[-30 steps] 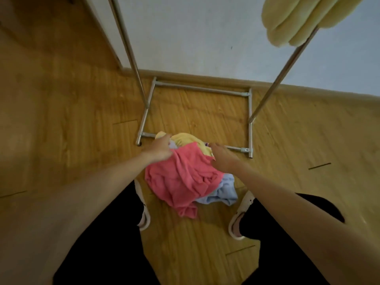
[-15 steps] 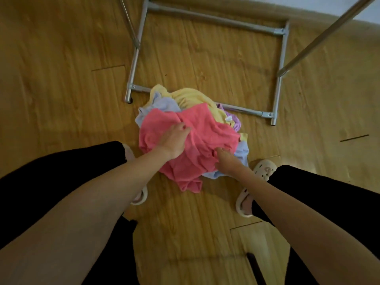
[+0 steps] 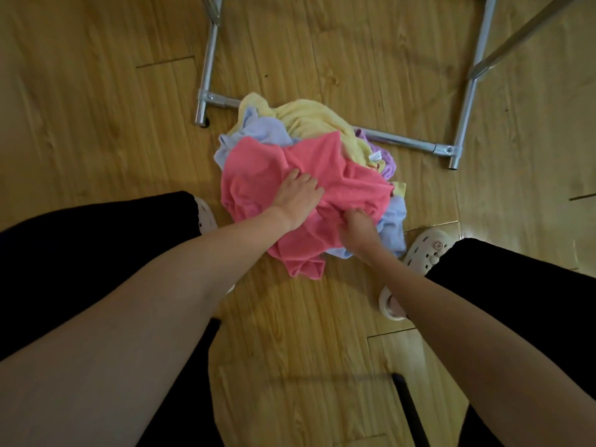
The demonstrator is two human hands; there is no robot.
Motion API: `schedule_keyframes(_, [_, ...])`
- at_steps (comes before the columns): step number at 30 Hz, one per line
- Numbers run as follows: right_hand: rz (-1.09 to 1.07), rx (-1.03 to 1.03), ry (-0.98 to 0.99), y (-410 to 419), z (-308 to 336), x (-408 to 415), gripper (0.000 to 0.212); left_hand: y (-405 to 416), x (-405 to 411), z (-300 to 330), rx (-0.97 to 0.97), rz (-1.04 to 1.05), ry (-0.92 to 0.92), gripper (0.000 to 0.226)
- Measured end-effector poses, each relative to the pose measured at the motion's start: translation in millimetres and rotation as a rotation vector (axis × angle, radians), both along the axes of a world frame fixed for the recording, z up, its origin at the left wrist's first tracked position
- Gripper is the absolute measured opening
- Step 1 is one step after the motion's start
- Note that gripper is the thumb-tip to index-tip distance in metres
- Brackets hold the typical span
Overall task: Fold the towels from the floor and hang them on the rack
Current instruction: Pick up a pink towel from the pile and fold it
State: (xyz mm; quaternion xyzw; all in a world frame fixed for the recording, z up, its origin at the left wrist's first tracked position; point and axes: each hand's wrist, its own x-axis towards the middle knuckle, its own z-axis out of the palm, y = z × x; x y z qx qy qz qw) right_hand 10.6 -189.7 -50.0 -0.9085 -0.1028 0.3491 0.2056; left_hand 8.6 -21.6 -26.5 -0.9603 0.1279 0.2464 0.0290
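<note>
A heap of towels lies on the wooden floor in front of the rack's metal base. On top is a crumpled pink towel. Under it show a yellow towel, a pale blue towel and a bit of purple towel. My left hand grips a bunch of the pink towel near its middle. My right hand grips the pink towel's near right edge, fingers curled into the cloth.
My feet in white clogs stand either side of the heap, legs in black trousers. The rack's upright poles rise at the top right. A dark thin object lies on the floor near the bottom.
The view has dropped closer to the heap; the wall and hung yellow towel have left the frame. Both hands moved from the heap's far edge onto the pink towel and took hold of it.
</note>
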Motion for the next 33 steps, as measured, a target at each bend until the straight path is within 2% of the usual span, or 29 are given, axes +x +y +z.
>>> schedule_keyframes(4, [-0.127, 0.11, -0.018, 3.7, 20.4, 3.7, 0.008, 0.1, -6.1, 18.4, -0.053, 0.121, -0.017, 0.028])
schedule_keyframes(9, [-0.148, 0.285, -0.121, 3.1, 67.7, 7.9, 0.006, 9.7, -20.1, 55.7, -0.139, 0.229, -0.108, 0.026])
schedule_keyframes(15, [-0.203, 0.437, -0.254, -0.9, 164.5, 8.1, 0.015, 9.3, -38.9, 142.8, -0.522, 0.624, -0.314, 0.026])
schedule_keyframes(18, [-0.23, 0.535, -0.283, -4.7, 217.9, 3.3, 0.015, 6.6, -44.5, 197.4, -0.688, 0.727, -0.374, 0.023])
schedule_keyframes(23, [-0.189, 0.708, -0.295, -9.0, 317.9, -12.3, 0.018, 2.2, -58.7, 279.2, -0.824, 0.682, -0.469, 0.02])
schedule_keyframes(26, [-0.229, 0.809, -0.307, -12.1, 368.7, -25.4, 0.012, -7.1, -68.7, 321.3, -0.906, 0.638, -0.548, 0.019])
schedule_keyframes(33, [-0.322, 1.027, -0.34, -14.5, 452.7, -50.4, 0.009, -23.3, -81.8, 390.1, -0.999, 0.546, -0.672, 0.02])
